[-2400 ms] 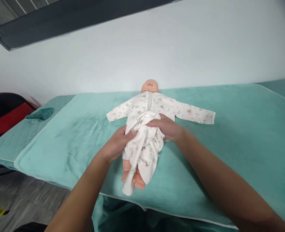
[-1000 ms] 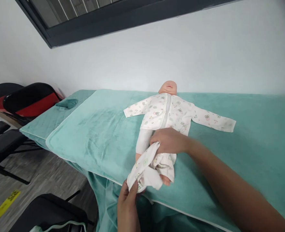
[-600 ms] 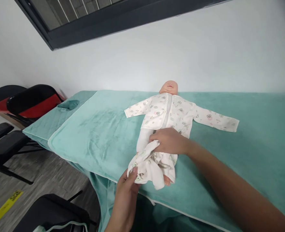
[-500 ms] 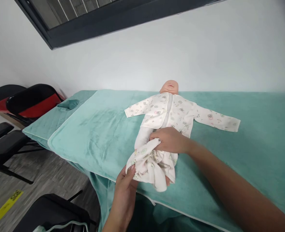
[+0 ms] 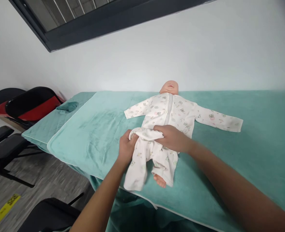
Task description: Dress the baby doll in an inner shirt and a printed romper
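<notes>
A baby doll (image 5: 169, 87) lies on its back, its head toward the wall, dressed in a white printed jacket (image 5: 154, 111) with a grey strip down the front. White printed baby pants (image 5: 139, 161) cover its legs, and one foot (image 5: 160, 181) pokes out of the leg on the right. The other foot is hidden by the pants. My left hand (image 5: 127, 145) is closed on the left side of the waistband. My right hand (image 5: 170, 137) grips the same waistband on its right side, over the doll's hips.
The doll rests on a green padded bed (image 5: 84, 129) set against a white wall, under a dark window frame (image 5: 84, 29). Black and red chairs (image 5: 33, 104) stand at the left, and a black seat (image 5: 47, 212) is near the bed's front edge. Yellow tape (image 5: 3, 211) marks the floor.
My left hand has moved up from the lower pants fabric to the waistband. The pants now spread over both legs, covering the thigh that was bare of them. My right hand stays near the hips.
</notes>
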Demonstrator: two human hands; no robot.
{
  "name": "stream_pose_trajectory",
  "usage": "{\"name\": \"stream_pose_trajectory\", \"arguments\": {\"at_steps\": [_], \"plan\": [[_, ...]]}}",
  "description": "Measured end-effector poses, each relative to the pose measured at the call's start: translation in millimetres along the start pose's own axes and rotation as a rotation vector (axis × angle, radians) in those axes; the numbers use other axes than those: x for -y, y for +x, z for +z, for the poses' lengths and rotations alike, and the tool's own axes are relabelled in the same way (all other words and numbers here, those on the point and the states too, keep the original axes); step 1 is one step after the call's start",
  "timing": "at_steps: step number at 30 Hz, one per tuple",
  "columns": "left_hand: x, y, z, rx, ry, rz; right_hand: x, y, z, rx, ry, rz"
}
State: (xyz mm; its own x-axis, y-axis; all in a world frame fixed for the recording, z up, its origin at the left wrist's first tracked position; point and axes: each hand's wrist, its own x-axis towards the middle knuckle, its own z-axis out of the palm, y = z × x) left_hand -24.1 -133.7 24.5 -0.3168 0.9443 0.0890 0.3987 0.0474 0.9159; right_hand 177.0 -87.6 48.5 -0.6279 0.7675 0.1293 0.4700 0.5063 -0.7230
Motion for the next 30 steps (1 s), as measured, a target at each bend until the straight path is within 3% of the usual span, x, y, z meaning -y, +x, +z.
{"name": "stream_pose_trajectory", "arguments": {"at_steps": [4, 8, 12, 16, 19, 24, 27, 30], "plan": [[-8, 35, 7.5, 0.091, 0.071, 0.048, -1, 2, 7, -0.1, -0.046, 0.043], [-2, 49, 15.4, 0.173, 0.131, 0.099, 4, 1, 18, -0.169, -0.247, 0.076], [15, 49, 21.6, 0.118, 0.293, 0.234, 11, -1, 27, -0.199, -0.382, 0.141], [20, 55, 26.0, 0.044, 0.456, 0.344, 9, -1, 26, -0.27, -0.296, 0.159], [19, 59, 27.4, 0.05, 0.441, 0.345, 4, 0, 21, -0.292, -0.202, 0.12], [24, 37, 23.1, 0.058, 0.233, 0.231, 7, -1, 13, -0.147, -0.107, 0.101], [30, 9, 15.6, -0.02, 0.034, 0.114, 11, -2, 12, -0.033, -0.153, 0.138], [33, -23, 4.7, -0.069, 0.015, 0.031, 11, -2, 15, -0.016, -0.258, 0.134]]}}
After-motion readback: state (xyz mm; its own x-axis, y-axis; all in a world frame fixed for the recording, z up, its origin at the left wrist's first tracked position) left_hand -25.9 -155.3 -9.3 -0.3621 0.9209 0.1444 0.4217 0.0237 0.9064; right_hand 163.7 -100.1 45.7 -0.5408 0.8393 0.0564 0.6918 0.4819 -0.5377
